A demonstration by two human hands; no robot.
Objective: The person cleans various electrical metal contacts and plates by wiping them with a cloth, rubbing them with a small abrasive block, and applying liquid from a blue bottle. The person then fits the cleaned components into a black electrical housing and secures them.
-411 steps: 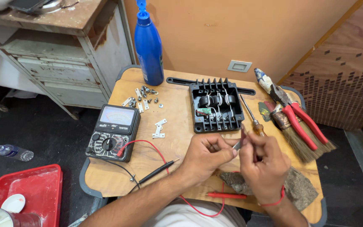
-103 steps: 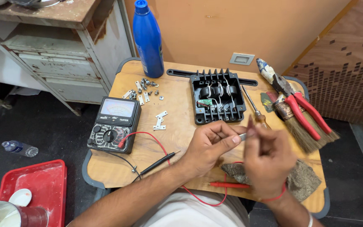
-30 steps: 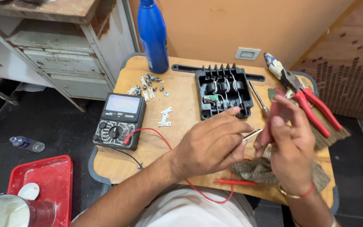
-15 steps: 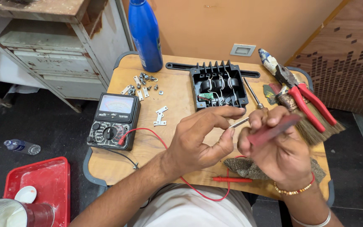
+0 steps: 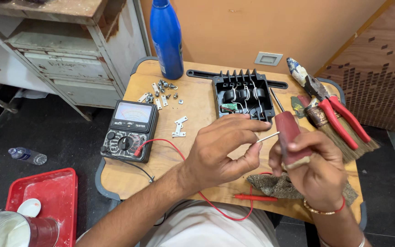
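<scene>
1. The desk (image 5: 197, 103), a wooden top with rounded corners, fills the middle of the frame.
2. The left hand (image 5: 225, 148) sits at centre, thumb and forefinger pinched on a thin metal pin (image 5: 267, 136); the other fingers are spread loose.
3. The right hand (image 5: 314, 167), right of centre, is closed around the red handle of a screwdriver (image 5: 289, 137), whose shaft points up toward the black unit.
4. A blue bottle (image 5: 166, 39) stands at the desk's upper left edge.
5. The black unit (image 5: 242, 93), finned and open-topped with coils inside, lies at upper centre.
6. A meter (image 5: 130, 130) lies at left, its red lead (image 5: 174, 148) running under the left hand.
7. Red-handled pliers (image 5: 339, 116) and a brush (image 5: 344, 137) lie at right.
8. A grey rag (image 5: 275, 186) lies under the right hand, a red probe (image 5: 254, 197) just beside it.
9. Screws (image 5: 161, 89) and small brackets (image 5: 179, 127) lie scattered at upper left.
</scene>
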